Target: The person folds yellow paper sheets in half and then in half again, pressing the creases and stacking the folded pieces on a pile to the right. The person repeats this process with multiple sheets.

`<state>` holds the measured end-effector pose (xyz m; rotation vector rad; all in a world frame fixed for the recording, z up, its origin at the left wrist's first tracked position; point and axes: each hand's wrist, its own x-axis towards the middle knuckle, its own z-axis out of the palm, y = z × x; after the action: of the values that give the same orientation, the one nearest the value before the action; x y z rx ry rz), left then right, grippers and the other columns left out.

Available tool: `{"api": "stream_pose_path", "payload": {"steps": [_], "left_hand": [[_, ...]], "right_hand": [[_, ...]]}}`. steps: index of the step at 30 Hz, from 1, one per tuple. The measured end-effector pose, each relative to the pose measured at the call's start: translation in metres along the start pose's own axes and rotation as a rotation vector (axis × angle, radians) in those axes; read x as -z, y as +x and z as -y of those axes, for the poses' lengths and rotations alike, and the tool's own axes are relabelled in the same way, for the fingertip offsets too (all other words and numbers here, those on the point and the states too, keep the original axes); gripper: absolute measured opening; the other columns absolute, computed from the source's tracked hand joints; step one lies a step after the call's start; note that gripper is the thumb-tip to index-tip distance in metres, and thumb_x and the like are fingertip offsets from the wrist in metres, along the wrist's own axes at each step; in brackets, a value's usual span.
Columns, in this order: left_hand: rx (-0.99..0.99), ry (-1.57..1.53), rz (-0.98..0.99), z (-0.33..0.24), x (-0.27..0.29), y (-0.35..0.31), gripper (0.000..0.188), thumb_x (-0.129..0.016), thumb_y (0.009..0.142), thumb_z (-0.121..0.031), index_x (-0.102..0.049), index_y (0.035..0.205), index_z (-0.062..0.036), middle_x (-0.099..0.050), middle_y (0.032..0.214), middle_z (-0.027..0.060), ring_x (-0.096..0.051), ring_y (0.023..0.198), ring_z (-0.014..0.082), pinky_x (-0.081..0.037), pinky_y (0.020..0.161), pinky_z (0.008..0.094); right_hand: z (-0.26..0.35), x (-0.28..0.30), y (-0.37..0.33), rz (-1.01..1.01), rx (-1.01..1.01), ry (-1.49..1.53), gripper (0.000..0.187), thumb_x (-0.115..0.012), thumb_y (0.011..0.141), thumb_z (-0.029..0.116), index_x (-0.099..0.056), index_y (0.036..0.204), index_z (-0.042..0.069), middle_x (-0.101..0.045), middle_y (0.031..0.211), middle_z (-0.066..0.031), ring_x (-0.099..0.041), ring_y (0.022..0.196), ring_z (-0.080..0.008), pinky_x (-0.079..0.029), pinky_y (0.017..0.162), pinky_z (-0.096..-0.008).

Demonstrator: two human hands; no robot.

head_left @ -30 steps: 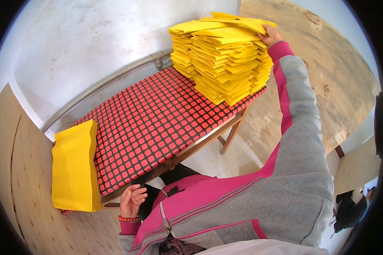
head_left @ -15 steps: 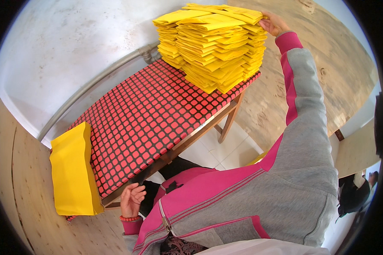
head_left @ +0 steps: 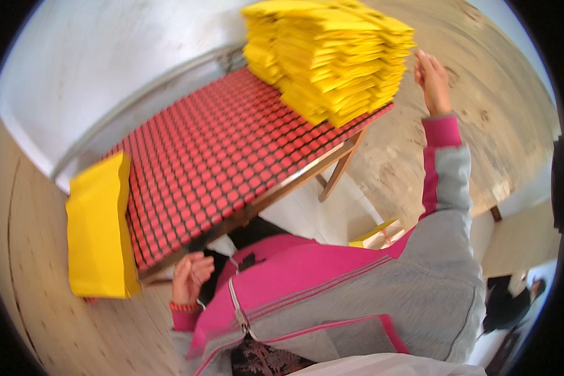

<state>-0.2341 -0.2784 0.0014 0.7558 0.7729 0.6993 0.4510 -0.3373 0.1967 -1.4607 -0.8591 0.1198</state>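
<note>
A tall stack of flat, folded yellow pieces point(head_left: 332, 62), which look like paper bags, stands at the far end of a table covered in a red-and-black checked cloth point(head_left: 213, 150). My right hand point(head_left: 432, 81) is raised just right of this stack, apart from it, with its fingers curled together and nothing visible in them. Low at the table's near edge, my left hand point(head_left: 192, 277) hangs empty, its fingers loosely bent and a beaded bracelet on the wrist. Across the table's left end lies a larger yellow piece point(head_left: 100, 232), which neither hand touches.
Beyond the table, a metal pipe point(head_left: 150, 94) runs along the pale wall point(head_left: 131, 44). A big wooden board point(head_left: 482, 125) stands on the right. On the tiled floor rests a yellow-edged bundle point(head_left: 382, 235). Another person point(head_left: 514, 301) shows at the far right.
My right hand has left the top right corner of the stack and moved down and right. My left hand stays near the table edge. The whole view has shifted slightly.
</note>
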Motion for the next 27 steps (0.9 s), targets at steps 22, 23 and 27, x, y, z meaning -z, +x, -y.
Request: {"api": "stream_pose_path", "payload": {"steps": [22,23,27], "left_hand": [[-0.215,-0.27,-0.477,0.104,0.187,-0.08,0.026,-0.056,0.106,-0.02,-0.062,0.123,-0.0005,-0.074,0.113,0.0145,-0.074,0.096,0.0192,-0.06,0.083,0.0288],[-0.246,-0.262,-0.495,0.099,0.19,-0.085,0.026,-0.056,0.106,-0.02,-0.063,0.122,-0.0004,-0.074,0.112,0.0144,-0.074,0.095,0.0192,-0.06,0.083,0.0288],[-0.241,-0.217,-0.52,0.086,0.188,-0.096,0.022,-0.055,0.106,-0.018,-0.066,0.117,-0.0022,-0.076,0.106,0.0128,-0.074,0.091,0.018,-0.059,0.079,0.026]], "right_hand": [[-0.077,-0.468,-0.427,1.066,1.008,-0.166,0.019,-0.066,0.092,0.022,-0.062,0.099,0.005,-0.064,0.099,-0.0146,-0.066,0.097,-0.0383,-0.053,0.078,-0.0494],[-0.075,-0.481,-0.43,1.156,0.957,-0.242,0.02,-0.065,0.093,0.023,-0.061,0.1,0.005,-0.063,0.104,-0.0141,-0.064,0.103,-0.0379,-0.052,0.081,-0.0504],[-0.075,-0.501,-0.434,1.051,1.111,-0.407,0.028,-0.066,0.094,0.021,-0.066,0.117,0.004,-0.065,0.12,-0.014,-0.063,0.111,-0.0345,-0.051,0.092,-0.0445]]}}
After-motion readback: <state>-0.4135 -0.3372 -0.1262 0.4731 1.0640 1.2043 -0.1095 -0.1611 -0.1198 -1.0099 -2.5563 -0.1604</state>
